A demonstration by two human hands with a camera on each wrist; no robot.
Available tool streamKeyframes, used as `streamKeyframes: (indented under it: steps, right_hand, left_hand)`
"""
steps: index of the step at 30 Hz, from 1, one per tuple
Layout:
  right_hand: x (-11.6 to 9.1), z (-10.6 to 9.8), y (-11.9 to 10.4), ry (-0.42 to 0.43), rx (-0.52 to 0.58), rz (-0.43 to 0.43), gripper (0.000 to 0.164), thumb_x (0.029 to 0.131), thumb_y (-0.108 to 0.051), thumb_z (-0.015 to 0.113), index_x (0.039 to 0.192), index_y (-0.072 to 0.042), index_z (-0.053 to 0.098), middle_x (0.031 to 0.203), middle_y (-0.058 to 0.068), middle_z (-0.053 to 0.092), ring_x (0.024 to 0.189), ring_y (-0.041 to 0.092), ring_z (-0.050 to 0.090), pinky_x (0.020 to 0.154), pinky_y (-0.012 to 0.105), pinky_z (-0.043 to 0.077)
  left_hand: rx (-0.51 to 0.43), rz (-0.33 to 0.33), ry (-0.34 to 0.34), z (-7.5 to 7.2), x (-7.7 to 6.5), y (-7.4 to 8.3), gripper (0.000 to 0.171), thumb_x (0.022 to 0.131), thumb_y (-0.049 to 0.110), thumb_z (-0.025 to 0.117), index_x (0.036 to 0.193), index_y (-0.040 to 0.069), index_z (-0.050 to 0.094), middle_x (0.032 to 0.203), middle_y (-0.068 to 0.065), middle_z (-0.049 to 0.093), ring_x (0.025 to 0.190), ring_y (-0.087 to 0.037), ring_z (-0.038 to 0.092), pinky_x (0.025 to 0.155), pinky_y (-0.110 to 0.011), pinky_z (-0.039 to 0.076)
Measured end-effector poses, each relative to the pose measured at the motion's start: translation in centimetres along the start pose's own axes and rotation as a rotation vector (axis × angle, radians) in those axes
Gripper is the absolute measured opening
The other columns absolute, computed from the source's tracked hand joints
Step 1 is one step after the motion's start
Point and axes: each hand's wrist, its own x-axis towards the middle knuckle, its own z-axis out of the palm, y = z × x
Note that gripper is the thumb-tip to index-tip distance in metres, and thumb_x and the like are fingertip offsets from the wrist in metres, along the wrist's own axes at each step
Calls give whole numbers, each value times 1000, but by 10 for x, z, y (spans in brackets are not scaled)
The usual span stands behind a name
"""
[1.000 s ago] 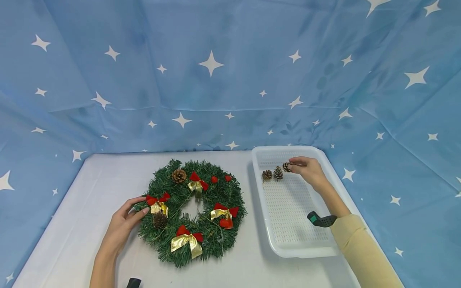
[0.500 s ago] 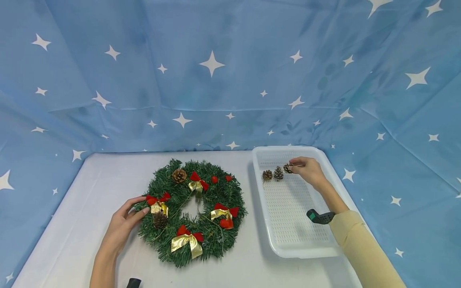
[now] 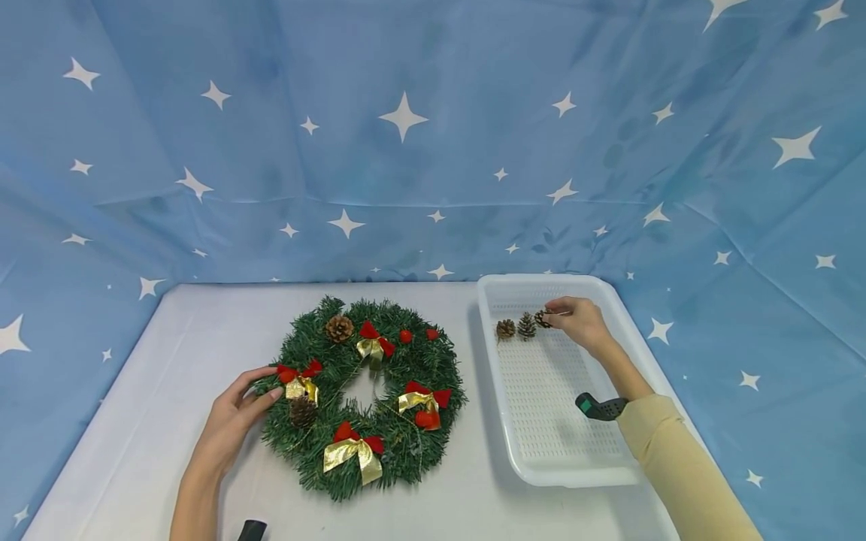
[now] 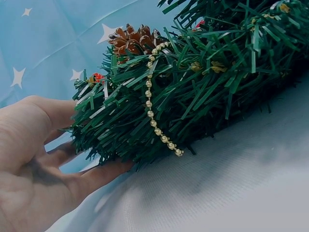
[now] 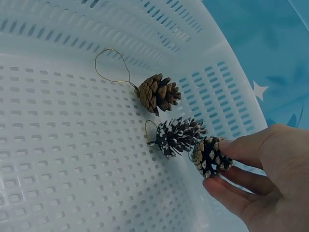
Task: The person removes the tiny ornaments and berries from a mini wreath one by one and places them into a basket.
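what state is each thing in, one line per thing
left hand, touching the edge of the wreath
right hand, pinching the held cone
held cone, between thumb and fingers; can't tell whether it's lifted clear
brown cone, unheld in the basket, gold loop spread out
white-tipped cone, unheld in the basket
basket, upright, open-topped
wreath, lying on the table
bead string, hanging down the wreath's side

The pinecone [image 5: 211, 157] in the right fingers [image 5: 227, 195] has dipped very slightly.
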Motion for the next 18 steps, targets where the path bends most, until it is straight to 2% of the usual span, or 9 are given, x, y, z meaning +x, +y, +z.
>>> streamKeyframes:
  steps: [18]
  right_hand:
    - [2, -1, 7, -13, -37, 18, 40, 102, -20, 64, 133, 5, 63, 129, 31, 64, 113, 45, 65, 90, 54, 56]
  left_hand:
    - [-5, 16, 9, 1, 0, -1, 55, 103, 32, 66, 150, 10, 48, 165, -21, 27, 113, 16, 54, 86, -18, 54]
